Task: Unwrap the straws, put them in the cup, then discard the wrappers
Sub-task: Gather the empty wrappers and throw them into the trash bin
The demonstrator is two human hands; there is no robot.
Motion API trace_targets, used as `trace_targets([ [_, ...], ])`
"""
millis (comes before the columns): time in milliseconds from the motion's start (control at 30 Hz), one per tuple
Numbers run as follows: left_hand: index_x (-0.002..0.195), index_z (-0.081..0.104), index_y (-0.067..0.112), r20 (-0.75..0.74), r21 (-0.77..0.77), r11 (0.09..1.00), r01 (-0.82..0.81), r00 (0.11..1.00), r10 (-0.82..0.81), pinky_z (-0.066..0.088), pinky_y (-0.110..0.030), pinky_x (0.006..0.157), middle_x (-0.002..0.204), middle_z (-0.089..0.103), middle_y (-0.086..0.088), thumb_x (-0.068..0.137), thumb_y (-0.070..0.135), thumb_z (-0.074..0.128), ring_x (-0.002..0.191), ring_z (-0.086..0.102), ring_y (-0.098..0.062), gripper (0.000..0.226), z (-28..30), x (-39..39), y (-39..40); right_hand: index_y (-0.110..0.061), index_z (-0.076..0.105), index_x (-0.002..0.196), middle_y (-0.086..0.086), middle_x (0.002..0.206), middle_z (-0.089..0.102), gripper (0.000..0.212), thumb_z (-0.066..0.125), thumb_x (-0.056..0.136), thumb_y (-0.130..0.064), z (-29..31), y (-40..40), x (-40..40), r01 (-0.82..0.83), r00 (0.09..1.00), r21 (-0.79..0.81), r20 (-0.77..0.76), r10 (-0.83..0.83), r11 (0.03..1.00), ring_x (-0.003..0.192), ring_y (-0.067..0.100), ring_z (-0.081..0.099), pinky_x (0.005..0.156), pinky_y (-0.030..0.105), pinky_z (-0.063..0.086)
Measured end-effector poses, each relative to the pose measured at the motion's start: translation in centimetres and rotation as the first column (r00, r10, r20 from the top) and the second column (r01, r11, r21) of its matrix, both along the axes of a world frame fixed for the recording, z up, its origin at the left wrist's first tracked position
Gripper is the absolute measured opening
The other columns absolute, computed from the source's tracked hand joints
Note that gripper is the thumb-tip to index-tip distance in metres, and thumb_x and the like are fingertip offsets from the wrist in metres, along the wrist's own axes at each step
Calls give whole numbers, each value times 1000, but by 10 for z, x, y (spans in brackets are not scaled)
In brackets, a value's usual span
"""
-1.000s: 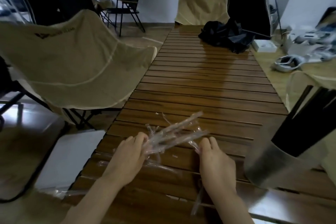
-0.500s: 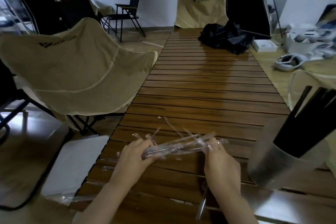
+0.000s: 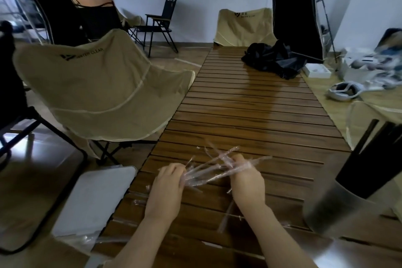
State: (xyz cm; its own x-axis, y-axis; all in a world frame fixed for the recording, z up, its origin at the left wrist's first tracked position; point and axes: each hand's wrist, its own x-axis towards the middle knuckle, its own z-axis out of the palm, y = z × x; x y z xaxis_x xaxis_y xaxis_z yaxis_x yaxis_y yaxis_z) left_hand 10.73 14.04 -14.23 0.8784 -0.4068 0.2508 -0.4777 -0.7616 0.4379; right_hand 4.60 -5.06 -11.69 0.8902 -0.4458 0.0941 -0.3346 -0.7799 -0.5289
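Tilted up since before, blurred wrappers (image 3: 214, 171) hide both hands' (image 3: 245, 177) fingertips.

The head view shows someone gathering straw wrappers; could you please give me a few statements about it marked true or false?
1. Both hands grip the bundle of clear wrappers. True: the left hand holds one end and the right hand the other.
2. The black straws lie flat on the table. False: they stand leaning in the cup.
3. The cup is on the person's right side. True.
4. The black cloth lies next to the hands. False: it sits at the far end of the slatted table.
5. A red chair stands left of the table. False: the chair is beige.
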Motion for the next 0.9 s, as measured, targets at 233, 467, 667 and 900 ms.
trace_targets([
  [233, 101, 46, 35, -5, -66, 997, -42, 999, 42, 43, -18, 68, 93, 46, 19, 99, 25, 43, 88, 46, 1, 11, -2, -2, -2, -24, 61, 107, -6, 92, 65, 16, 51, 96, -19, -19, 9, 12, 19, 1000, -141, 28, -15, 990, 70, 3, 55, 59, 12, 39],
  [467, 87, 37, 33, -177, -263, 936, -235, 965, 193, 53, -27, 51, 78, 56, 9, 100, 31, 37, 64, 59, -6, 13, 5, -10, 3, -24, 46, 79, -10, 61, 51, 19, 44, 98, -25, -13, 9, 3, 107, 969, -48, 230, -93, 993, 51, 1, 47, 46, 13, 29],
  [667, 97, 44, 31, -319, -312, 908, -281, 931, 178, 51, -15, 56, 93, 58, 12, 98, 19, 49, 75, 59, 3, 13, 24, -18, 11, -23, 50, 66, -4, 50, 52, 38, 36, 100, -33, -17, 14, 1, 44, 961, 17, 272, -47, 999, 41, 7, 50, 41, 18, 35],
  [900, 99, 48, 28, -384, -417, 842, -343, 906, 179, 53, -18, 65, 100, 61, 8, 97, 16, 50, 82, 61, -1, 12, 51, -29, 19, -12, 56, 67, 9, 53, 58, 51, 33, 98, -45, 15, 36, 0, -8, 980, 297, 191, -51, 955, 45, 24, 57, 44, 28, 43],
])
